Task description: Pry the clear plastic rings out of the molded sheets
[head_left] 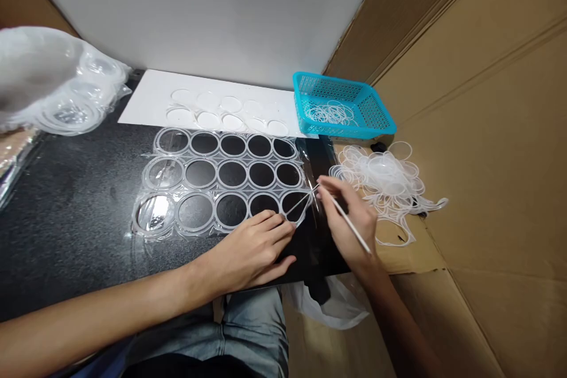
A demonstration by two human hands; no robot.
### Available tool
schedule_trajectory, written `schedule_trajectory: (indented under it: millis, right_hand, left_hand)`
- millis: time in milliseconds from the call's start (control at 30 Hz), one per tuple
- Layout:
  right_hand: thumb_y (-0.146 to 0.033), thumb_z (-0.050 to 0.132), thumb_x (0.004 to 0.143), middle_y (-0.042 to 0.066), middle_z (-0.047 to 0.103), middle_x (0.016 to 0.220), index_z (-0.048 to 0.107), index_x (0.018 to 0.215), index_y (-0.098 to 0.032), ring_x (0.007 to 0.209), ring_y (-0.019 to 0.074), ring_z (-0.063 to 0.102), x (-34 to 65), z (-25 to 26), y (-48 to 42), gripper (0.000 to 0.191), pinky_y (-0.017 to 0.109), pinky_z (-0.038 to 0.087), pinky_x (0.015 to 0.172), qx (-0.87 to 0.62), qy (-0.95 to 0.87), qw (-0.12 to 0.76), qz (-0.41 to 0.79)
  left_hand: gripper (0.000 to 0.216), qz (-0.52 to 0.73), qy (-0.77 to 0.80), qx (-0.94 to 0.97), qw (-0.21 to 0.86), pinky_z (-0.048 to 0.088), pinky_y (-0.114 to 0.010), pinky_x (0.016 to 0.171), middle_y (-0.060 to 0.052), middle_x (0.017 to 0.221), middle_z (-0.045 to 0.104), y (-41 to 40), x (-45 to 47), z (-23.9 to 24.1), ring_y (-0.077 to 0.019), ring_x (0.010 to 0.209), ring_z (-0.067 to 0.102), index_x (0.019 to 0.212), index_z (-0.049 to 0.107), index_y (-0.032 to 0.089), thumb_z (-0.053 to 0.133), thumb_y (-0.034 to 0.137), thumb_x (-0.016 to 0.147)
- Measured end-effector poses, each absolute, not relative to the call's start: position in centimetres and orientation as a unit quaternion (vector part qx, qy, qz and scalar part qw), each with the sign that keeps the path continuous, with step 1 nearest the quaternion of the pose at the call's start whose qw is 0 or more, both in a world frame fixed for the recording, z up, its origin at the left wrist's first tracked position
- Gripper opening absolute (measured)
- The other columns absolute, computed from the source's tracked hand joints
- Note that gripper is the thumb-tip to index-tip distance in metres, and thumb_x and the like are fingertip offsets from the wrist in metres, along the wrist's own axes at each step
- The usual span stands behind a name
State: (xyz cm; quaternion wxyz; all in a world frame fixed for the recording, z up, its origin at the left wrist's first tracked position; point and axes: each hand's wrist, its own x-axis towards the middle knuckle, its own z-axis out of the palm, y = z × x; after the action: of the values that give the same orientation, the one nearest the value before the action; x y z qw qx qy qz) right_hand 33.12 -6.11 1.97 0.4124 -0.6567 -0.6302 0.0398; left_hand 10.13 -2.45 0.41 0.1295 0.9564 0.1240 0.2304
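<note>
My left hand (263, 243) is loosely open, thumb out, fingertips down on the near right corner of the sheet (233, 188), covering bits of its rings. My right hand (349, 215) is closed round a white stick (352, 228); a thin strip (298, 202) runs taut between my fingertips, its ends hard to make out. The sheet lies mostly ahead and left of my hands, below the basket (328, 128); the bag (33, 74) is cut off at the left edge.
</note>
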Motion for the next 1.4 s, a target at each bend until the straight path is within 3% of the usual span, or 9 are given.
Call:
schedule_trajectory:
  millis: [167,433,567,833,900,1067,1167,1267,1400]
  right_hand:
    - [-0.031,0.072,0.099,0.006,0.080,0.105,0.075,0.127,-0.023,0.088,0.0204,0.077,33.8,3.6,-4.3,0.029,0.038,0.065,0.083,-0.691,-0.494,0.526,0.041]
    - [-0.024,0.088,0.080,0.003,0.081,0.088,0.083,0.105,-0.021,0.071,0.0150,0.073,36.3,4.8,-1.1,0.026,0.032,0.065,0.074,-0.616,-0.380,0.655,0.219]
    - [-0.024,0.087,0.080,0.003,0.082,0.094,0.083,0.100,-0.024,0.073,0.0150,0.074,36.8,6.2,0.8,0.021,0.033,0.067,0.077,-0.597,-0.403,0.639,0.269]
    - [-0.025,0.089,0.077,0.004,0.081,0.086,0.084,0.098,-0.022,0.070,0.0139,0.073,36.0,6.9,1.7,0.021,0.029,0.063,0.072,-0.606,-0.414,0.630,0.255]
    - [-0.028,0.088,0.079,0.005,0.082,0.090,0.084,0.100,-0.022,0.073,0.0152,0.073,35.1,6.9,0.6,0.022,0.030,0.062,0.074,-0.625,-0.435,0.597,0.252]
    - [-0.037,0.081,0.089,0.006,0.082,0.096,0.083,0.104,-0.023,0.085,0.0195,0.075,32.1,6.0,-4.3,0.021,0.029,0.060,0.075,-0.662,-0.511,0.483,0.259]
    - [-0.038,0.081,0.091,0.007,0.083,0.105,0.082,0.107,-0.024,0.095,0.0222,0.078,30.9,4.3,-6.7,0.022,0.032,0.062,0.084,-0.640,-0.476,0.510,0.322]
    - [-0.036,0.082,0.091,0.008,0.082,0.113,0.080,0.114,-0.024,0.107,0.0245,0.078,30.5,2.5,-7.5,0.025,0.037,0.062,0.098,-0.595,-0.418,0.566,0.388]
    - [-0.035,0.085,0.088,0.008,0.082,0.108,0.080,0.110,-0.021,0.108,0.0258,0.078,30.6,1.7,-6.5,0.027,0.046,0.060,0.107,-0.552,-0.327,0.644,0.417]
  left_hand:
    - [0.027,0.222,0.123,0.955,0.152,0.055,-0.041,0.096,-0.010,0.113,0.073,-2.3,10.1,0.5,-0.0264,0.104,0.067,0.119,0.068,0.012,0.056,0.032,0.107]
    - [0.031,0.223,0.132,0.948,0.185,0.054,-0.041,0.098,-0.010,0.121,0.073,-2.1,9.7,0.6,-0.0264,0.107,0.066,0.127,0.066,0.010,0.057,0.031,0.106]
    - [0.033,0.218,0.128,0.947,0.196,0.053,-0.041,0.097,-0.009,0.119,0.073,-2.2,9.7,0.5,-0.0262,0.105,0.066,0.130,0.066,0.010,0.057,0.030,0.105]
    - [0.042,0.191,0.130,0.945,0.232,0.054,-0.046,0.100,-0.013,0.125,0.069,-2.5,9.6,0.6,-0.0297,0.112,0.064,0.142,0.060,0.010,0.056,0.029,0.105]
    - [0.040,0.193,0.130,0.938,0.257,0.055,-0.047,0.101,-0.013,0.125,0.068,-2.4,9.5,0.6,-0.0296,0.113,0.063,0.142,0.060,0.013,0.057,0.029,0.105]
    - [0.025,0.278,0.178,0.870,0.366,0.056,-0.033,0.102,-0.010,0.122,0.063,-0.9,9.6,1.6,-0.0197,0.115,0.064,0.129,0.064,0.018,0.052,0.020,0.107]
    - [0.023,0.296,0.226,0.870,0.324,0.057,-0.037,0.103,-0.011,0.124,0.064,0.9,9.8,2.2,-0.0213,0.115,0.065,0.127,0.063,0.016,0.051,0.023,0.109]
    - [0.033,0.251,0.204,0.912,0.254,0.053,-0.046,0.112,-0.016,0.140,0.064,2.3,10.0,1.9,-0.0266,0.129,0.063,0.139,0.059,0.014,0.051,0.030,0.110]
    - [0.044,0.186,0.170,0.951,0.177,0.050,-0.051,0.117,-0.017,0.154,0.060,2.8,10.1,0.5,-0.0302,0.142,0.059,0.150,0.054,0.012,0.047,0.034,0.112]
